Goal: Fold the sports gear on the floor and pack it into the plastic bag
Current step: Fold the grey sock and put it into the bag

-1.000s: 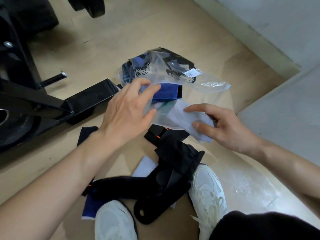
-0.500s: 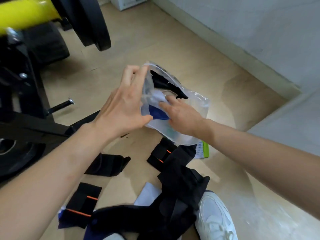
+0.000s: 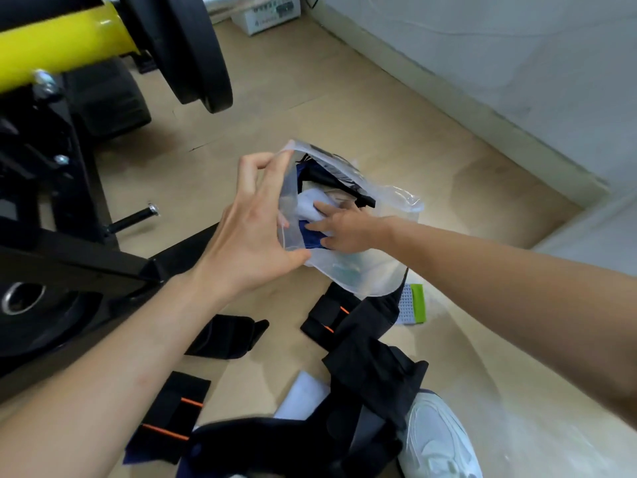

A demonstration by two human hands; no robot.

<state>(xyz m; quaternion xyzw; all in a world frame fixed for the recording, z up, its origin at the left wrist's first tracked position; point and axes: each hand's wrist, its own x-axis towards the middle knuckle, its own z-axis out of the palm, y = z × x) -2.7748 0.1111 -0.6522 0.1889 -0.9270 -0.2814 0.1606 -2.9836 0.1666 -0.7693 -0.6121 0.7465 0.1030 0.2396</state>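
Observation:
A clear plastic bag [image 3: 389,270] is held up off the floor. My left hand [image 3: 255,229] grips its open rim between fingers and thumb. My right hand [image 3: 341,229] is inside the bag, fingers pressing on a white folded piece [image 3: 308,203] and a blue piece [image 3: 310,236]; black gear [image 3: 324,175] sits deeper in the bag. On the floor below lie black straps with orange stripes [image 3: 327,315], a black wrap [image 3: 227,336], another striped strap [image 3: 172,419] and a large black brace [image 3: 372,384].
A black and yellow weight machine [image 3: 69,139] with a weight plate [image 3: 186,46] stands at the left. A white and green mesh piece [image 3: 412,305] lies by the bag. My white shoe [image 3: 437,443] is at the bottom. The wall skirting [image 3: 482,122] runs along the right.
The bag has been lifted from the floor and opened by my left hand. My right hand has gone into it with the white piece. The view has tilted upward.

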